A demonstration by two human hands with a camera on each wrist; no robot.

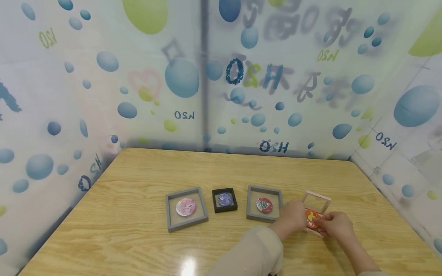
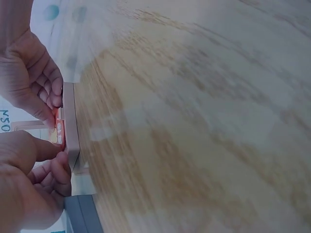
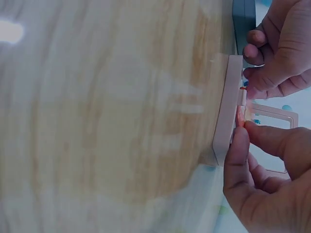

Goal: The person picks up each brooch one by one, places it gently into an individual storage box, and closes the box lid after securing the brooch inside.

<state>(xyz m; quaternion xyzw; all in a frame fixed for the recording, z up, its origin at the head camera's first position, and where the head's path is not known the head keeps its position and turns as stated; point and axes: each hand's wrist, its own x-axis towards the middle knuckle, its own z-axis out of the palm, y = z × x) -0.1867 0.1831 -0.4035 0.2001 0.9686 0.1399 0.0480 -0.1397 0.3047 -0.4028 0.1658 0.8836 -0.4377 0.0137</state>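
Note:
A round red badge with a yellow figure (image 1: 310, 217) is at a pink hinged display frame (image 1: 318, 194) whose lid stands up at the back. My left hand (image 1: 292, 215) pinches the badge's left edge, its thumb on the face. From the other side my right hand (image 1: 337, 227) pinches the opposite edge between thumb and forefinger. In the left wrist view the badge (image 2: 60, 132) shows between the two thumbs, just behind the pink frame's front wall (image 2: 72, 124). The right wrist view shows the badge's thin red edge (image 3: 240, 115); its underside is hidden.
Left of my hands stands a grey frame (image 1: 264, 220) with a red and green badge (image 1: 264, 205). Farther left are a small black frame (image 1: 225, 209) with a purple badge and another grey frame (image 1: 188, 226) with a pink badge. All stand on a wooden table (image 1: 121, 214) before patterned curtains.

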